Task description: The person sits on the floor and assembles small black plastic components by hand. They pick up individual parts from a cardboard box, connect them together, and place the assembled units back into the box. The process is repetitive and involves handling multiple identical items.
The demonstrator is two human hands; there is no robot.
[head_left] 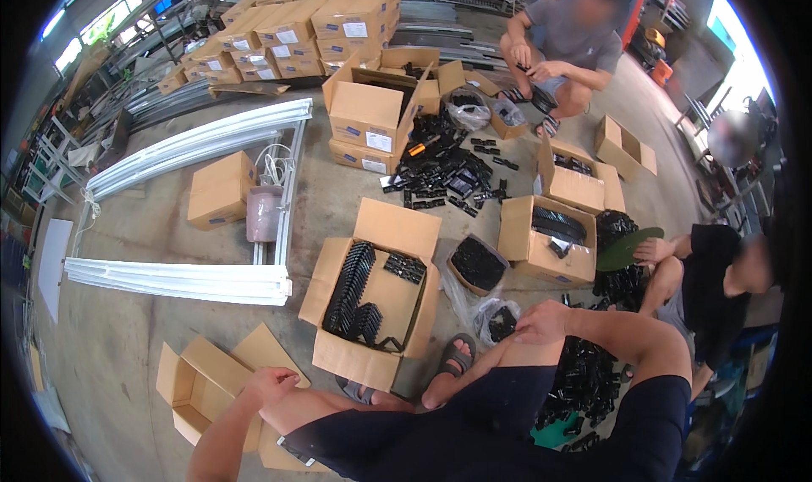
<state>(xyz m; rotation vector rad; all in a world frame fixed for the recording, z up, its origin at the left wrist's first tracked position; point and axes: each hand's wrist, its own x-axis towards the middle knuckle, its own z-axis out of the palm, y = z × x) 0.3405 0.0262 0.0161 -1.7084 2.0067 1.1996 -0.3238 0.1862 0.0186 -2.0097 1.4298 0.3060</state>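
An open cardboard box (353,362) stands on the floor, black angled parts (348,287) rowed inside.

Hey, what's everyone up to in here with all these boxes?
The camera wearer's left hand and right hand rest at their knees, apparently holding nothing. In front stands an open cardboard box, partly filled with rows of black parts. Farther off, a crouching person in a grey shirt handles a small dark piece near a heap of black pieces. At right, another person has a hand at a flat green object.
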